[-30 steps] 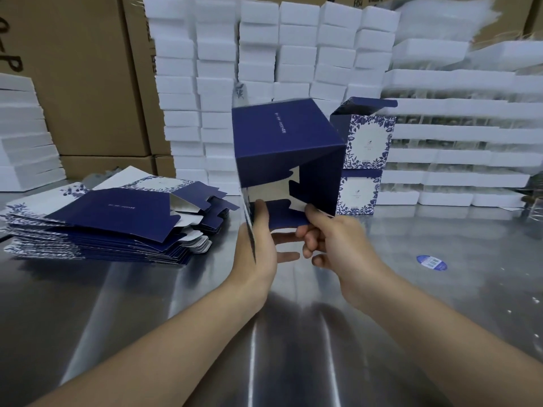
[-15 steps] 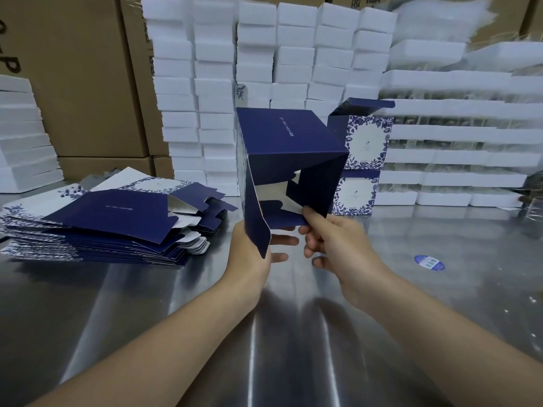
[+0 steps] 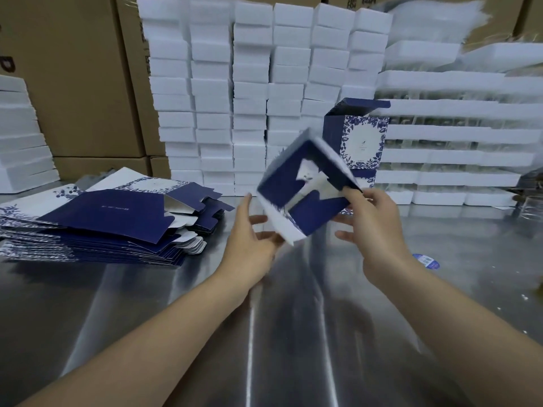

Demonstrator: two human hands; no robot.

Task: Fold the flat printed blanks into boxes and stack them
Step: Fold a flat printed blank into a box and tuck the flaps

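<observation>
Half-folded box (image 3: 305, 198) held tilted above steel table (image 3: 176, 304), flapped end facing camera. Right hand (image 3: 373, 227) pinches right edge; left hand (image 3: 249, 239) open, fingers spread, touching lower-left corner.

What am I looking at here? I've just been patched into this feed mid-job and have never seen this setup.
There is no machine: the one view comes from a camera worn on a person's head, looking forward and down at two bare arms. The right hand grips a half-folded navy box, tilted, its partly closed bottom flaps facing the camera. The left hand is open beside the box's lower corner; blur hides whether it touches. On the steel table, flat printed blanks lie piled at the left. Behind the held box, finished boxes stand stacked. White foam blocks and brown cartons fill the back.
</observation>
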